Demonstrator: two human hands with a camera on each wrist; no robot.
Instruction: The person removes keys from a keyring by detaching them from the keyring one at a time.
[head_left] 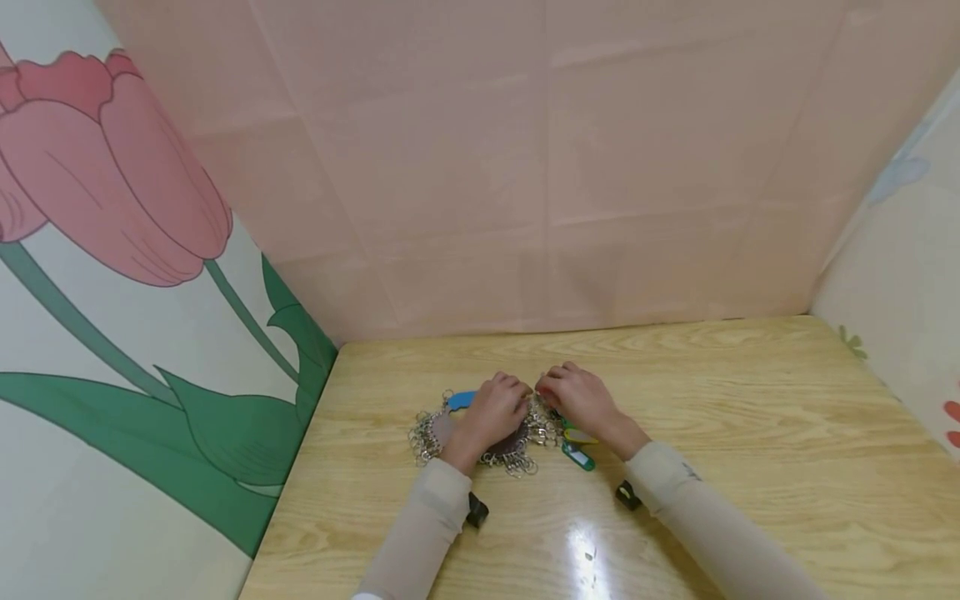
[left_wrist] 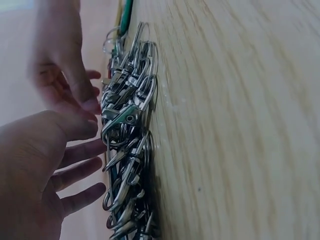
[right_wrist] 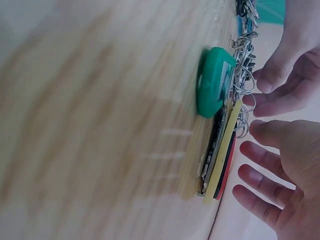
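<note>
Many metal key rings with clasps (head_left: 423,437) hang around a flat, purplish-brown piece (head_left: 441,429) on the table. My left hand (head_left: 495,410) reaches over it, pinching a metal key ring (right_wrist: 250,100) between thumb and index finger. Close by, my right hand (head_left: 585,404) works at the same cluster of rings, its thumb and index finger at a ring and its other fingers spread loosely. The exact contact there is partly hidden. Below the right hand lie a green key tag (right_wrist: 212,82) and a yellow key tag (right_wrist: 222,155), with black and red edges beside it.
A blue flat piece (head_left: 461,400) shows behind the left hand. The wooden table (head_left: 750,433) meets a pink covered wall (head_left: 562,208) at the back. Side walls stand at left and right, the left one painted with a tulip (head_left: 112,167).
</note>
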